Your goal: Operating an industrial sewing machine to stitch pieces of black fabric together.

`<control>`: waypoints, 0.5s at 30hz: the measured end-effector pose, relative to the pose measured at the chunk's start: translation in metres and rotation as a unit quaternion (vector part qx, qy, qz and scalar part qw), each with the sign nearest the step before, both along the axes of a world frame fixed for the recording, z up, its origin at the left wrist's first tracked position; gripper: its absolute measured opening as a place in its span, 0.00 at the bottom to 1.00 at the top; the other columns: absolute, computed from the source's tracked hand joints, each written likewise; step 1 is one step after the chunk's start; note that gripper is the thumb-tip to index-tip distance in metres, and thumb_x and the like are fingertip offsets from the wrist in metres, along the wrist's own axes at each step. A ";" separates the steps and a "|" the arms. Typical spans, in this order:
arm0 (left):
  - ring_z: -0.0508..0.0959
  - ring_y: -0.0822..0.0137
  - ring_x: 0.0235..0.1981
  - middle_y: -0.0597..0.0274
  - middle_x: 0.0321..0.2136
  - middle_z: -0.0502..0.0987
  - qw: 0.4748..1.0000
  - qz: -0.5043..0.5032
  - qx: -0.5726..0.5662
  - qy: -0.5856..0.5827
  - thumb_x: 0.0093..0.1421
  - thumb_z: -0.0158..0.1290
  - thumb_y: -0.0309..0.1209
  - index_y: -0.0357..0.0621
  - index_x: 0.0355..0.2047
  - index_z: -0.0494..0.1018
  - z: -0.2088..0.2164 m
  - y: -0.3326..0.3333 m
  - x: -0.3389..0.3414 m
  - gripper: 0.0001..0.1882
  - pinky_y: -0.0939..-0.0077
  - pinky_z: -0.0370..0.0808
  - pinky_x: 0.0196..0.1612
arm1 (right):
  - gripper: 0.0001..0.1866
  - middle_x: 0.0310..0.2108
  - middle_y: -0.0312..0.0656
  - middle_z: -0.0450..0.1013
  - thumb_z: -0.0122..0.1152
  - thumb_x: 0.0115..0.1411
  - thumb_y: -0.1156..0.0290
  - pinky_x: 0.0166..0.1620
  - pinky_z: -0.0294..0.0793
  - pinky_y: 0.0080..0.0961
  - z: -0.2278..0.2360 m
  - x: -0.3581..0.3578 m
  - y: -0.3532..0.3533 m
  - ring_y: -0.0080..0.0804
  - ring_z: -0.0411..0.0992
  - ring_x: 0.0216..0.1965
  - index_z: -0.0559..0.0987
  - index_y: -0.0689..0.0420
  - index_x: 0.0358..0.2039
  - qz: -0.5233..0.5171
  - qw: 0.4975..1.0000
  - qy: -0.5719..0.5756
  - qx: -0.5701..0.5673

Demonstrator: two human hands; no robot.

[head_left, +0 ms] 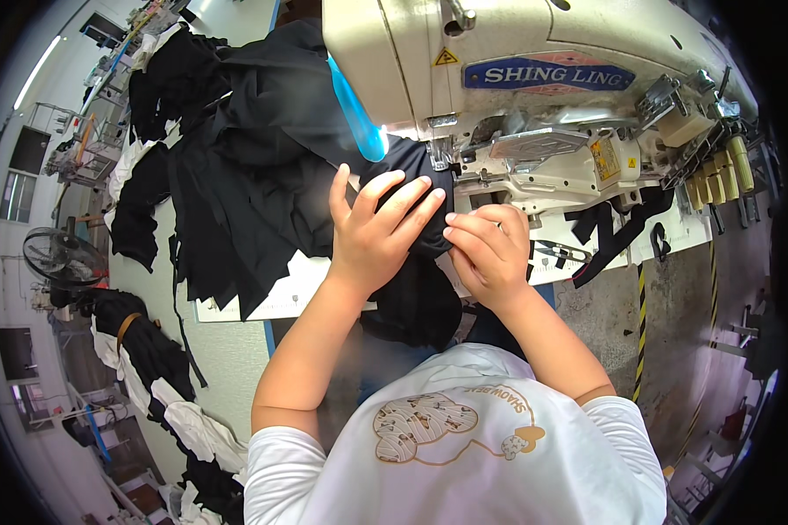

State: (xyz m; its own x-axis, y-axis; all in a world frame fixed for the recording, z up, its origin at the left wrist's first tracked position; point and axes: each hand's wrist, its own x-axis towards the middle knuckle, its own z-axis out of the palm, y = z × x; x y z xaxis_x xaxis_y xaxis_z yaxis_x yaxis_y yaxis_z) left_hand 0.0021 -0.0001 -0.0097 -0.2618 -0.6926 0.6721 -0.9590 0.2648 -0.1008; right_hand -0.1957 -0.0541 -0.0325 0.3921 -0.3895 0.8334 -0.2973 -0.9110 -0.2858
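A piece of black fabric [405,159] runs under the presser foot [441,156] of a cream industrial sewing machine [376,44]. Flat on this cloth rests my left hand [372,229], its fingers spread and pointing toward the foot. My right hand [495,254] pinches the cloth's right edge between thumb and fingers, just below the foot. More of the same cloth hangs over the table's near edge toward my lap. A lit blue lamp strip [356,114] shines beside the needle area.
Black garments [228,149] are heaped left of the machine. Scissors [560,251] and black strips [626,234] lie on the white table [302,284] at right. Beige cylinders [718,175] stick out from the machine's right end. Farther left are a fan [59,256] and black and white cloth [197,429].
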 end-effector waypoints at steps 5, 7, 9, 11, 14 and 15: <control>0.77 0.69 0.54 0.80 0.47 0.81 0.999 -0.025 -0.047 0.013 0.58 0.62 0.35 0.59 0.43 0.85 -0.005 -0.002 -0.001 0.12 0.35 0.55 0.71 | 0.16 0.44 0.30 0.81 0.71 0.44 0.75 0.45 0.71 0.38 -0.003 0.006 -0.011 0.36 0.74 0.42 0.84 0.51 0.37 -0.022 1.000 -0.003 -0.009; 0.77 0.69 0.54 0.80 0.47 0.81 0.999 -0.024 -0.045 0.010 0.58 0.62 0.34 0.58 0.43 0.85 -0.006 -0.003 -0.001 0.12 0.35 0.55 0.71 | 0.16 0.44 0.30 0.81 0.71 0.44 0.75 0.45 0.71 0.39 -0.002 0.005 -0.012 0.36 0.74 0.42 0.84 0.51 0.37 -0.026 1.000 -0.001 -0.009; 0.77 0.69 0.54 0.80 0.47 0.81 0.999 -0.023 -0.043 0.007 0.59 0.62 0.34 0.58 0.42 0.85 -0.006 -0.004 -0.001 0.11 0.35 0.55 0.71 | 0.16 0.44 0.29 0.81 0.72 0.44 0.75 0.46 0.70 0.39 -0.002 0.005 -0.012 0.36 0.74 0.42 0.84 0.51 0.37 -0.029 1.000 0.000 -0.008; 0.77 0.69 0.54 0.79 0.47 0.81 0.999 -0.019 -0.043 0.012 0.59 0.61 0.34 0.57 0.41 0.85 -0.005 -0.003 -0.002 0.10 0.35 0.55 0.71 | 0.15 0.44 0.28 0.81 0.72 0.45 0.75 0.47 0.70 0.39 -0.002 0.006 -0.012 0.36 0.74 0.43 0.84 0.50 0.37 -0.036 0.999 -0.001 -0.008; 0.76 0.68 0.55 0.81 0.47 0.82 0.999 -0.004 -0.033 0.025 0.54 0.60 0.26 0.59 0.44 0.85 -0.002 -0.004 -0.002 0.17 0.39 0.49 0.73 | 0.15 0.45 0.28 0.81 0.72 0.45 0.74 0.47 0.70 0.40 0.004 0.009 -0.017 0.35 0.74 0.43 0.84 0.49 0.37 -0.046 0.999 0.001 -0.020; 0.76 0.68 0.55 0.81 0.47 0.82 0.999 0.000 -0.036 0.027 0.54 0.60 0.26 0.59 0.44 0.85 -0.002 -0.005 -0.002 0.17 0.38 0.49 0.73 | 0.15 0.45 0.28 0.81 0.72 0.46 0.74 0.47 0.70 0.40 0.005 0.010 -0.018 0.35 0.74 0.44 0.84 0.49 0.37 -0.048 0.999 0.003 -0.017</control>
State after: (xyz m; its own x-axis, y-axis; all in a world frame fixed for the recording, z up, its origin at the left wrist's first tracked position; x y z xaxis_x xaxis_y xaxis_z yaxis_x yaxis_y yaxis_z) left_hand 0.0002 -0.0052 -0.0121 -0.2229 -0.6419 0.7337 -0.9638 0.2580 -0.0671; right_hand -0.1853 -0.0726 -0.0279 0.3593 -0.3973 0.8444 -0.3863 -0.8870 -0.2530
